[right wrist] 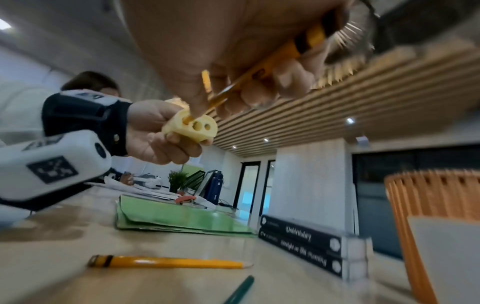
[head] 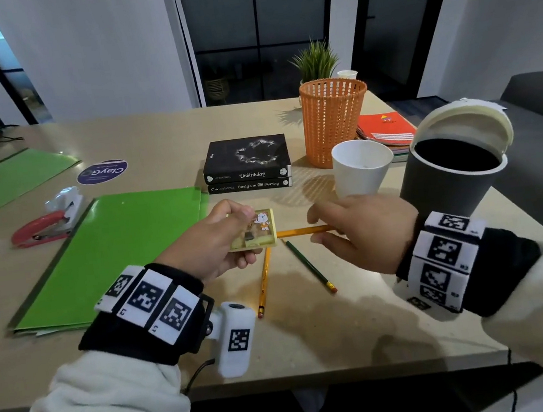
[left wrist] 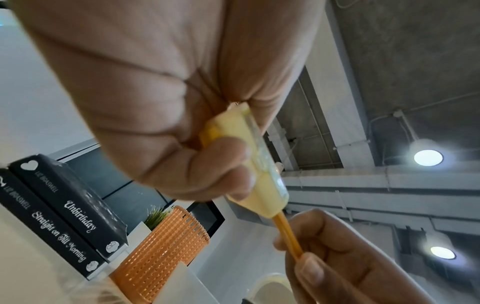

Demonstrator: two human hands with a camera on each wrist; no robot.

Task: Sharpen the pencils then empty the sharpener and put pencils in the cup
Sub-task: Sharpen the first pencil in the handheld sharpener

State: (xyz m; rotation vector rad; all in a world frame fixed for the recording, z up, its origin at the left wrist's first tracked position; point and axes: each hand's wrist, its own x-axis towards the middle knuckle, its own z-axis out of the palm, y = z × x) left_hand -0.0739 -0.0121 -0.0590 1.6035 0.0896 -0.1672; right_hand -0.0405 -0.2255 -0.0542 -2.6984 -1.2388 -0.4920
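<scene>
My left hand grips a pale yellow box sharpener with a cartoon picture on its clear top, held above the table. My right hand pinches a yellow pencil whose tip sits in one of the sharpener's three holes. The same sharpener and pencil show close up in the left wrist view. A second yellow pencil and a green pencil lie on the table below the hands. A white paper cup stands behind my right hand.
A dark bin with its white swing lid tipped open stands at the right edge. An orange mesh basket, two stacked black books, green folders, a red stapler and notebooks surround the work spot.
</scene>
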